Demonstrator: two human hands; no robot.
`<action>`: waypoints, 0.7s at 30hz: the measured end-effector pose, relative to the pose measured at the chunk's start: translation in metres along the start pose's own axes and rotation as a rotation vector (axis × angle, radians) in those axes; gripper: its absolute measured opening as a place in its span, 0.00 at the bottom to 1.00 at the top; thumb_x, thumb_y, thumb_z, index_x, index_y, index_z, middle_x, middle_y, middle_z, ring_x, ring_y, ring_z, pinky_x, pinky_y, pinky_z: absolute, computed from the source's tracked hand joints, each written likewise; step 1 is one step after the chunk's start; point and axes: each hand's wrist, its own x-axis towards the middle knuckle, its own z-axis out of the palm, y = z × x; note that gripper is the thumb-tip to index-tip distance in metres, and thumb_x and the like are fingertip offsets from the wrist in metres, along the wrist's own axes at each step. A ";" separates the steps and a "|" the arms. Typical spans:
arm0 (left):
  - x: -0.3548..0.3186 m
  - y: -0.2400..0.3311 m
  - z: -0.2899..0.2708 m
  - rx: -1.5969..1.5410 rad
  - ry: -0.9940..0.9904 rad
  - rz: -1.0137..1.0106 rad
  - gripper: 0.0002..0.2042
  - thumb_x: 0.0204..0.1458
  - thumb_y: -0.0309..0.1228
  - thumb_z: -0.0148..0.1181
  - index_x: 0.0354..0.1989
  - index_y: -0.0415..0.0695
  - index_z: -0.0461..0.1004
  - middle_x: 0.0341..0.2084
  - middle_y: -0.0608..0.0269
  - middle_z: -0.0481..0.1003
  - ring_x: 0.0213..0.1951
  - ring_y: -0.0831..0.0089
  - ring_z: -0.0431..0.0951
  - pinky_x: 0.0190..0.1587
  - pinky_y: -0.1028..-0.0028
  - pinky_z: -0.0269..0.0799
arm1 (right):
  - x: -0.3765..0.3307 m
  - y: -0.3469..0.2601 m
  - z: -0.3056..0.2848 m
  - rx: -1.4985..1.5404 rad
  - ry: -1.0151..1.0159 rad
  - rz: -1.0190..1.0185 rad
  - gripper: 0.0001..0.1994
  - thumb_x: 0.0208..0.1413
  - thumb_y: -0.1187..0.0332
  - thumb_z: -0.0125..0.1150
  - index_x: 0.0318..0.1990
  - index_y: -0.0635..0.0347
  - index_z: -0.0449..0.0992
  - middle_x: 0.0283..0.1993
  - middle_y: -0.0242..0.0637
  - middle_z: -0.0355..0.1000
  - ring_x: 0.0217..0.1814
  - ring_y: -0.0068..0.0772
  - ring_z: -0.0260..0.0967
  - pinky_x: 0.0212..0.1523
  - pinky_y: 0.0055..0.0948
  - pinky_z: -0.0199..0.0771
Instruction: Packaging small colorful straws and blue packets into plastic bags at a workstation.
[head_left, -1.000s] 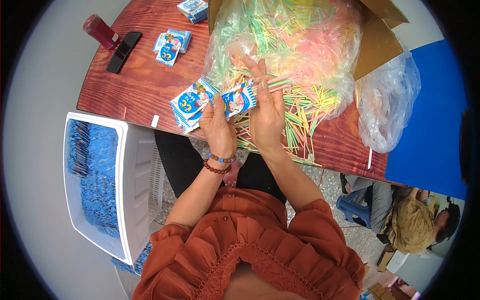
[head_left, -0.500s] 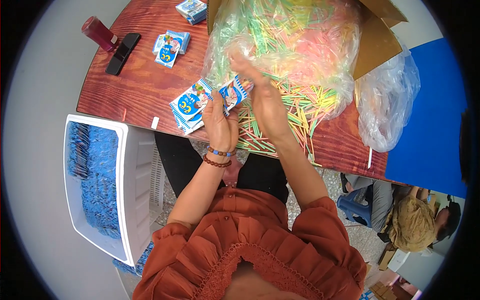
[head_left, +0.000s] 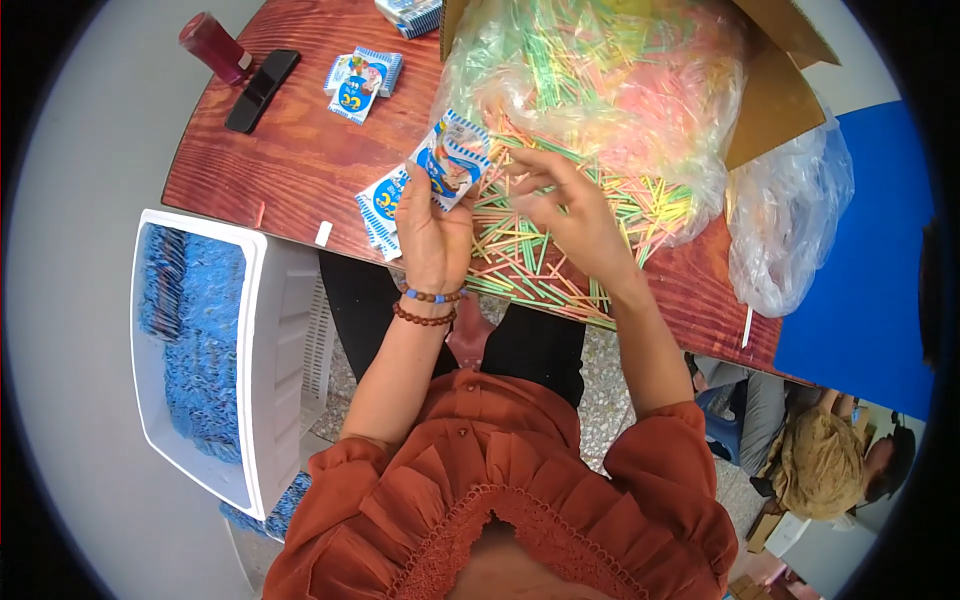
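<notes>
My left hand [head_left: 432, 238] is closed on a small blue-and-white printed packet [head_left: 452, 165], thumb across its lower part. More packets of the same kind [head_left: 382, 208] lie fanned beneath it, by the table's near edge; whether the hand also grips these I cannot tell. To the right of the packet, my right hand [head_left: 578, 218] hovers over thin pastel sticks [head_left: 535, 262], its fingers spread and slightly blurred. No held thing shows in it. The loose green, yellow and pink sticks spill toward me from a large clear plastic bag [head_left: 470, 75].
A cardboard box [head_left: 775, 110] surrounds the bag; a crumpled clear bag [head_left: 785, 235] lies to its right. Farther left are stacked packets [head_left: 362, 85], a black phone [head_left: 263, 92] and a red bottle [head_left: 213, 47]. A white foam bin [head_left: 265, 350] with blue pieces stands left; a person [head_left: 820, 465] sits at right.
My right hand has moved right, away from the packet, and its fingers have spread. The packet in my left hand has swung left over the other packets. The whole view has shifted slightly.
</notes>
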 end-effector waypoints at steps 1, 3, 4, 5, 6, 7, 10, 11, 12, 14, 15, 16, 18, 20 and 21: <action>-0.001 0.003 0.005 0.003 -0.001 0.011 0.15 0.64 0.39 0.48 0.49 0.41 0.70 0.46 0.61 0.75 0.48 0.68 0.75 0.51 0.63 0.73 | 0.006 -0.006 0.013 0.004 -0.007 -0.008 0.23 0.55 0.71 0.61 0.59 0.65 0.66 0.49 0.36 0.73 0.43 0.26 0.71 0.44 0.24 0.71; -0.005 0.013 0.012 0.061 -0.049 0.004 0.14 0.64 0.38 0.49 0.50 0.41 0.69 0.48 0.61 0.74 0.50 0.67 0.75 0.53 0.62 0.72 | 0.016 -0.021 0.038 -0.202 0.029 -0.096 0.23 0.56 0.72 0.59 0.59 0.66 0.65 0.45 0.39 0.74 0.41 0.26 0.70 0.42 0.26 0.71; 0.000 0.013 -0.001 0.036 -0.047 0.042 0.14 0.63 0.37 0.50 0.50 0.40 0.68 0.48 0.60 0.74 0.49 0.67 0.75 0.53 0.61 0.73 | 0.022 -0.031 0.046 -0.220 0.038 -0.035 0.18 0.57 0.72 0.58 0.54 0.67 0.69 0.40 0.37 0.73 0.39 0.21 0.69 0.37 0.26 0.68; 0.001 0.019 0.002 0.038 -0.049 0.050 0.14 0.63 0.37 0.50 0.50 0.40 0.68 0.48 0.60 0.74 0.49 0.67 0.75 0.53 0.61 0.73 | 0.028 -0.029 0.047 -0.218 0.036 -0.043 0.18 0.57 0.72 0.58 0.54 0.67 0.69 0.40 0.37 0.73 0.39 0.21 0.69 0.37 0.26 0.68; 0.001 0.027 0.004 0.037 -0.069 0.045 0.13 0.63 0.36 0.51 0.50 0.41 0.69 0.48 0.60 0.74 0.49 0.68 0.75 0.53 0.61 0.73 | 0.037 -0.025 0.047 -0.188 0.032 -0.147 0.15 0.57 0.71 0.58 0.50 0.67 0.72 0.38 0.35 0.73 0.37 0.19 0.67 0.34 0.24 0.66; 0.002 0.035 0.007 0.036 -0.089 0.041 0.13 0.63 0.35 0.51 0.50 0.41 0.69 0.48 0.59 0.74 0.49 0.68 0.75 0.53 0.61 0.73 | 0.046 -0.021 0.047 -0.157 0.028 -0.250 0.12 0.58 0.71 0.58 0.47 0.68 0.74 0.35 0.32 0.72 0.34 0.16 0.66 0.32 0.22 0.65; 0.006 0.068 0.007 0.141 -0.077 0.027 0.11 0.61 0.29 0.53 0.49 0.38 0.71 0.44 0.59 0.76 0.47 0.71 0.77 0.51 0.68 0.74 | 0.066 -0.027 0.057 0.179 -0.083 -0.163 0.08 0.59 0.70 0.58 0.40 0.65 0.78 0.32 0.26 0.71 0.31 0.13 0.64 0.30 0.17 0.62; 0.011 0.074 0.005 0.203 -0.054 0.013 0.10 0.60 0.27 0.54 0.48 0.37 0.72 0.43 0.60 0.77 0.46 0.72 0.78 0.50 0.70 0.75 | 0.073 -0.030 0.060 0.263 -0.133 -0.116 0.08 0.60 0.69 0.58 0.40 0.64 0.78 0.31 0.26 0.71 0.31 0.12 0.64 0.31 0.15 0.62; 0.015 0.077 0.002 0.198 -0.006 0.061 0.10 0.59 0.25 0.55 0.47 0.36 0.73 0.41 0.60 0.78 0.43 0.74 0.78 0.48 0.73 0.75 | 0.079 -0.029 0.069 0.389 -0.162 -0.058 0.08 0.59 0.68 0.59 0.37 0.64 0.78 0.30 0.27 0.73 0.32 0.13 0.67 0.32 0.15 0.64; 0.018 0.084 -0.010 0.205 0.024 0.134 0.10 0.59 0.25 0.55 0.47 0.36 0.73 0.41 0.61 0.78 0.43 0.75 0.78 0.47 0.73 0.75 | 0.086 -0.027 0.089 0.329 -0.163 -0.100 0.08 0.59 0.68 0.60 0.36 0.64 0.78 0.31 0.28 0.74 0.32 0.13 0.68 0.31 0.15 0.65; 0.019 0.088 -0.017 0.213 0.052 0.196 0.10 0.59 0.25 0.55 0.47 0.37 0.73 0.41 0.61 0.78 0.43 0.76 0.78 0.46 0.74 0.75 | 0.090 -0.028 0.099 0.270 -0.153 -0.137 0.08 0.58 0.68 0.60 0.34 0.65 0.77 0.31 0.29 0.75 0.32 0.13 0.69 0.31 0.15 0.66; 0.018 0.093 -0.023 0.247 0.058 0.243 0.10 0.60 0.25 0.54 0.48 0.37 0.72 0.42 0.61 0.77 0.43 0.76 0.77 0.45 0.74 0.75 | 0.096 -0.029 0.109 0.349 -0.176 -0.111 0.08 0.58 0.68 0.60 0.33 0.65 0.78 0.32 0.30 0.76 0.30 0.14 0.68 0.30 0.17 0.66; 0.024 0.099 -0.042 0.286 0.094 0.310 0.11 0.60 0.25 0.54 0.49 0.37 0.71 0.43 0.61 0.77 0.44 0.75 0.77 0.45 0.74 0.75 | 0.113 -0.016 0.121 0.209 -0.168 -0.111 0.08 0.58 0.68 0.60 0.33 0.65 0.78 0.32 0.30 0.76 0.30 0.13 0.68 0.30 0.16 0.66; 0.028 0.113 -0.062 0.382 0.181 0.377 0.14 0.60 0.27 0.55 0.53 0.38 0.67 0.46 0.59 0.75 0.46 0.73 0.76 0.46 0.72 0.75 | 0.135 -0.014 0.131 0.227 -0.179 -0.072 0.08 0.58 0.68 0.60 0.31 0.65 0.78 0.32 0.33 0.77 0.27 0.15 0.68 0.26 0.16 0.66; 0.030 0.114 -0.059 0.378 0.185 0.377 0.14 0.60 0.27 0.55 0.53 0.38 0.67 0.46 0.59 0.75 0.46 0.73 0.76 0.46 0.72 0.75 | 0.150 -0.012 0.128 0.224 -0.183 -0.069 0.08 0.58 0.68 0.60 0.31 0.65 0.78 0.32 0.33 0.77 0.27 0.15 0.68 0.26 0.16 0.66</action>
